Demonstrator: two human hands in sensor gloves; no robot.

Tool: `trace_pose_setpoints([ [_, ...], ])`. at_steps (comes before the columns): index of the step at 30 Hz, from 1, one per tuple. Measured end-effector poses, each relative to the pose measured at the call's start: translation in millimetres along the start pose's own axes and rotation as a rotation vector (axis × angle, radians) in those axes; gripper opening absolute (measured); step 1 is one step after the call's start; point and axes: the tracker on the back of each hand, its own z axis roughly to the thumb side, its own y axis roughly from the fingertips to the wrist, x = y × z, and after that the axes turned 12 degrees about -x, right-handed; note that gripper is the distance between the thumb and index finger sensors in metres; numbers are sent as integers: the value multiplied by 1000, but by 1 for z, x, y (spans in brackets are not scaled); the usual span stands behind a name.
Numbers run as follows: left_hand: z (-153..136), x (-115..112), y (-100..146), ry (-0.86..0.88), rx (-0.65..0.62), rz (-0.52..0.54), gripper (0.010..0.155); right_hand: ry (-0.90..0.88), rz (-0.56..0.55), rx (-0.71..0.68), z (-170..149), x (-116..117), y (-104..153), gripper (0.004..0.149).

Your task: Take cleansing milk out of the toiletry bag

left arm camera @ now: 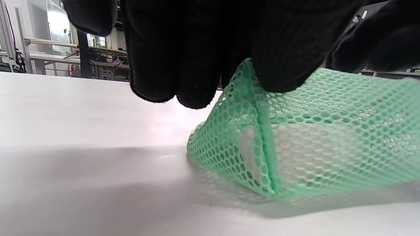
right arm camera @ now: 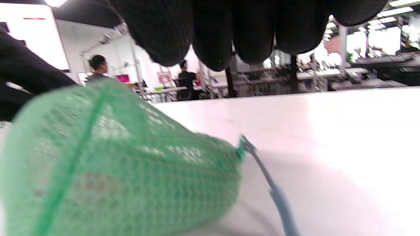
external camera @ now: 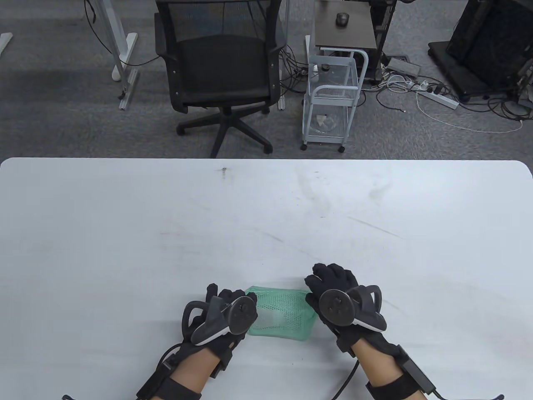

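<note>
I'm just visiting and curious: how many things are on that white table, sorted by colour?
Green: 1, the mesh toiletry bag
Black: 2, the gloved left hand and right hand
Pale blue: 1, the bag's zipper pull
Total: 4

I count one green mesh toiletry bag [external camera: 284,313] on one white table [external camera: 266,216], with one pale zipper pull [right arm camera: 279,193] trailing from it. Beyond the table stand one black mesh office chair [external camera: 222,71] and one white wire trolley [external camera: 333,100].
</note>
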Motion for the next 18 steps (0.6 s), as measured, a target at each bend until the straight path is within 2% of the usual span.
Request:
trace_pose_setpoints([
  [7, 3, -1, 0, -17, -2, -8, 50, -135, 162, 183, -27, 25, -6, 58],
  [13, 5, -2, -1, -18, -6, -13, 51, -112, 218, 232, -29, 36, -10, 58],
  [18, 5, -2, -1, -17, -6, -14, 51, -59, 243, 210, -23, 42, -15, 52],
])
